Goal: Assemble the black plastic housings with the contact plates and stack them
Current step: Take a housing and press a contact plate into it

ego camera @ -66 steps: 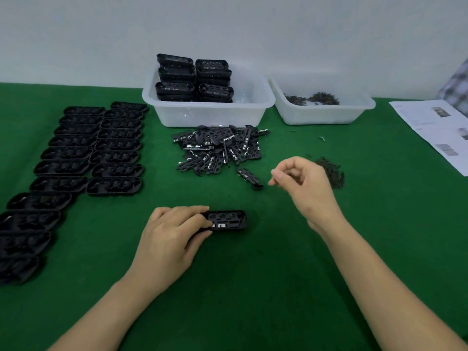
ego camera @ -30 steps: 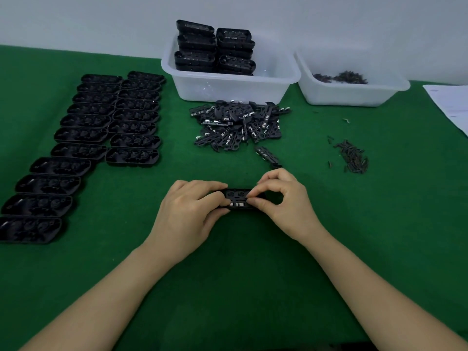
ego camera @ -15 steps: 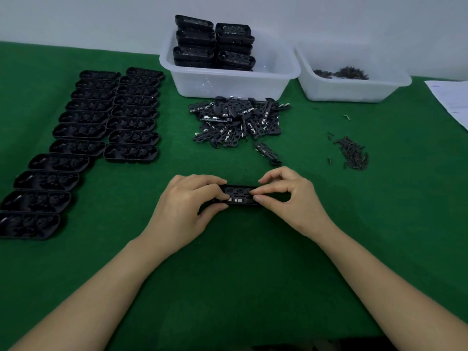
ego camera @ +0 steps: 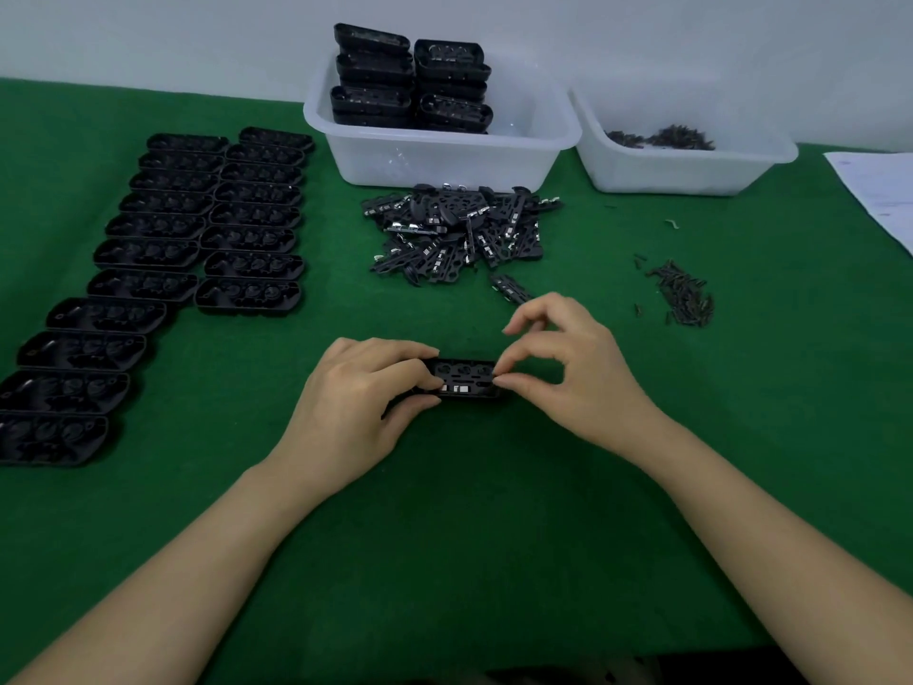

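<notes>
- A black plastic housing (ego camera: 464, 379) is laid flat on the green table cover (ego camera: 469, 511), near the middle of the table, between both hands.
- Its left end is gripped by the left hand (ego camera: 355, 412), with the fingers curled over the top edge and the thumb pressed against the near side.
- Its right end is pinched by the right hand (ego camera: 578, 373) between the index fingertip and the thumb; the remaining fingers are raised and curled above it.
- Small silvery contacts are seen in the near half of the housing, between the two sets of fingertips.
- A loose pile of contact plates (ego camera: 459, 234) is heaped on the cover beyond the hands, just in front of a white bin; a single contact plate (ego camera: 511, 289) is lying apart from the pile, close to the right hand's knuckles.
- Empty housings (ego camera: 197, 254) are laid out in two rows at the left of the table, open sides up.
- Stacked housings (ego camera: 412, 79) are held in the left white bin (ego camera: 444, 160), piled above its rim.
- Small dark parts are held in the right white bin (ego camera: 686, 165), and a scatter of dark screws (ego camera: 684, 294) is spread on the cover to the right of the hands.
- A sheet of paper (ego camera: 884, 195) is seen at the far right edge.
</notes>
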A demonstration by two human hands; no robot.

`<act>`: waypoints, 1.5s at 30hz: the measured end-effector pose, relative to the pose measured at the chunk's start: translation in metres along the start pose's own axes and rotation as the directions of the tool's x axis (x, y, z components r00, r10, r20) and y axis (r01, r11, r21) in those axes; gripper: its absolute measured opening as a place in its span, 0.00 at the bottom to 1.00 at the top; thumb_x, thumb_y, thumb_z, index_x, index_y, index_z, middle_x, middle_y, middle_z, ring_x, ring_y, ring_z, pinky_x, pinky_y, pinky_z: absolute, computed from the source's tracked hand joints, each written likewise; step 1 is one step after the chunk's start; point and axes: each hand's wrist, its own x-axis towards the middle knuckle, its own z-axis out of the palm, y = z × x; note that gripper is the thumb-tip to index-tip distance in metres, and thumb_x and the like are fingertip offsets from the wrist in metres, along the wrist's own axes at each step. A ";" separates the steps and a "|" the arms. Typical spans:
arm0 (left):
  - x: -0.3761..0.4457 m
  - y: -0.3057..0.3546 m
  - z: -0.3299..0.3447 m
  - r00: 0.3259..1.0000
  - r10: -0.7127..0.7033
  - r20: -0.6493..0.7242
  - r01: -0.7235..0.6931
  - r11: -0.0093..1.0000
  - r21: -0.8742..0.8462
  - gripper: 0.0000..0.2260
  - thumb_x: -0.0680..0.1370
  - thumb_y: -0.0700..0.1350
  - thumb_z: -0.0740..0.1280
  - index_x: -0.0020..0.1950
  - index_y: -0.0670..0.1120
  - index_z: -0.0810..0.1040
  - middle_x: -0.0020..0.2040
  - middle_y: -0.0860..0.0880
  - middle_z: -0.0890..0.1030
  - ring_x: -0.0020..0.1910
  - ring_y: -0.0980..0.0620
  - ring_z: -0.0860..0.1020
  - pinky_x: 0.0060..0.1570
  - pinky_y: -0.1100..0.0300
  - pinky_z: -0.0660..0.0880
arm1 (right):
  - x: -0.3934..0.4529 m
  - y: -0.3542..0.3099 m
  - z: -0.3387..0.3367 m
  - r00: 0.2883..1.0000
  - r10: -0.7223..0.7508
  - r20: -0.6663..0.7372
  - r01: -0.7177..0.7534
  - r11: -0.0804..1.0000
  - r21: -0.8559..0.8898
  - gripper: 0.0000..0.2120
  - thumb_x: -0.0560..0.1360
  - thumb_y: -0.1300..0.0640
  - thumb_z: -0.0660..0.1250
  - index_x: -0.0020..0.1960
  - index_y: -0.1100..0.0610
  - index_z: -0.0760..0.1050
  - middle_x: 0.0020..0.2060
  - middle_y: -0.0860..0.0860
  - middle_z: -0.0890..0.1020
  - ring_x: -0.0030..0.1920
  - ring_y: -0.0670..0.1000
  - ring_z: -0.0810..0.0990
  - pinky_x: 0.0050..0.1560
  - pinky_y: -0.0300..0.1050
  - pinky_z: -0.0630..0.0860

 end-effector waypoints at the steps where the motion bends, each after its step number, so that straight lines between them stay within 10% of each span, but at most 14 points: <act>1: 0.000 0.000 0.000 1.000 0.000 0.000 0.000 1.000 0.001 0.05 0.69 0.41 0.75 0.43 0.45 0.82 0.52 0.49 0.82 0.48 0.49 0.80 0.46 0.52 0.73 | 0.003 -0.001 0.000 0.998 -0.015 0.054 0.016 1.000 -0.024 0.02 0.67 0.57 0.74 0.39 0.54 0.81 0.47 0.48 0.73 0.48 0.47 0.70 0.54 0.41 0.66; 7: 0.000 0.001 -0.001 1.000 0.003 0.000 -0.003 1.000 0.008 0.05 0.69 0.42 0.75 0.43 0.45 0.82 0.51 0.49 0.82 0.48 0.49 0.80 0.45 0.53 0.72 | 0.012 -0.005 0.008 0.982 -0.056 0.181 0.074 0.992 -0.099 0.02 0.68 0.57 0.72 0.40 0.55 0.79 0.44 0.45 0.70 0.46 0.45 0.65 0.54 0.43 0.64; 16: 0.000 0.001 0.000 1.000 -0.006 -0.004 0.006 1.000 0.003 0.05 0.69 0.42 0.74 0.43 0.45 0.82 0.51 0.50 0.82 0.49 0.50 0.80 0.45 0.54 0.72 | -0.002 -0.005 0.024 0.940 0.340 -0.015 -0.331 0.924 0.190 0.10 0.67 0.55 0.73 0.33 0.43 0.75 0.42 0.41 0.69 0.51 0.44 0.65 0.60 0.45 0.61; 27: -0.001 0.001 0.000 1.000 -0.006 -0.003 0.006 1.000 -0.011 0.05 0.69 0.42 0.74 0.43 0.45 0.82 0.52 0.50 0.82 0.49 0.50 0.80 0.44 0.53 0.73 | -0.009 -0.007 0.021 0.918 0.394 -0.037 -0.379 0.902 0.209 0.09 0.67 0.55 0.73 0.35 0.43 0.76 0.46 0.44 0.72 0.56 0.47 0.68 0.64 0.52 0.63; 31: -0.001 0.001 0.000 1.000 -0.022 0.005 0.022 0.999 -0.029 0.05 0.69 0.41 0.75 0.43 0.45 0.82 0.52 0.50 0.82 0.49 0.50 0.80 0.45 0.56 0.71 | -0.019 0.000 0.016 0.976 0.168 -0.137 -0.149 0.979 0.138 0.03 0.70 0.59 0.70 0.43 0.53 0.80 0.46 0.50 0.73 0.49 0.47 0.72 0.55 0.40 0.69; 35: 0.000 0.000 0.001 1.000 -0.024 0.008 0.024 0.999 -0.027 0.06 0.69 0.41 0.75 0.43 0.45 0.82 0.52 0.50 0.82 0.48 0.49 0.80 0.45 0.55 0.71 | -0.026 0.008 0.012 0.970 -0.228 -0.082 0.191 0.930 -0.315 0.11 0.74 0.55 0.64 0.52 0.58 0.80 0.49 0.58 0.75 0.46 0.54 0.73 0.47 0.48 0.70; 45: -0.001 0.000 0.001 1.000 -0.012 0.003 0.012 1.000 -0.024 0.05 0.69 0.41 0.74 0.43 0.45 0.82 0.52 0.49 0.82 0.49 0.49 0.80 0.45 0.54 0.73 | -0.027 0.022 0.009 0.897 -0.441 0.033 0.369 0.706 -0.605 0.11 0.76 0.53 0.62 0.52 0.57 0.78 0.52 0.60 0.78 0.48 0.58 0.76 0.43 0.50 0.70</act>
